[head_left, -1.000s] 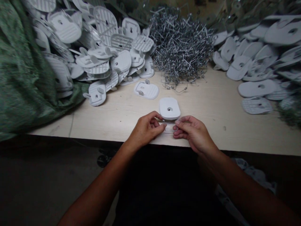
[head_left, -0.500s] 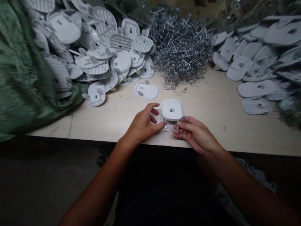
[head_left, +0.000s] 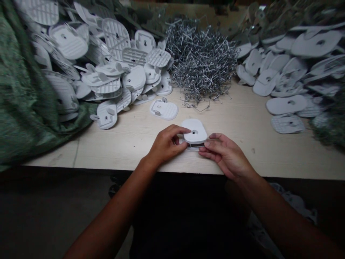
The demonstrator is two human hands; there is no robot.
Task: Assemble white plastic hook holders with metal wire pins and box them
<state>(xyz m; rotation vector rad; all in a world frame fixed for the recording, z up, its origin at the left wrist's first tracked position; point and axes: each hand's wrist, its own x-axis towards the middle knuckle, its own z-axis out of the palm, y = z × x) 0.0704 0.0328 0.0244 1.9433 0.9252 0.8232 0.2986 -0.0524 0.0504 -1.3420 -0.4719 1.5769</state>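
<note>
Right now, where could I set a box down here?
Bare tabletop lies between the left hand and the heaped white plastic plates; more lies right of the right hand, below the wire hooks. The far edge is crowded.

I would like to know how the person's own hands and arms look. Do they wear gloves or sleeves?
The left hand and right hand are bare: no gloves, rings or watch show. Both forearms are uncovered, with no sleeves in view. Dark clothing shows between the arms.

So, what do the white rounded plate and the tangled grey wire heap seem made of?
The white rounded plate looks like moulded plastic: matte, evenly coloured, with smooth rounded edges. The tangled grey wire heap looks like thin zinc-coated steel, judging by its dull metallic sheen and crisp bends, though the exact metal can't be told from here.
</note>
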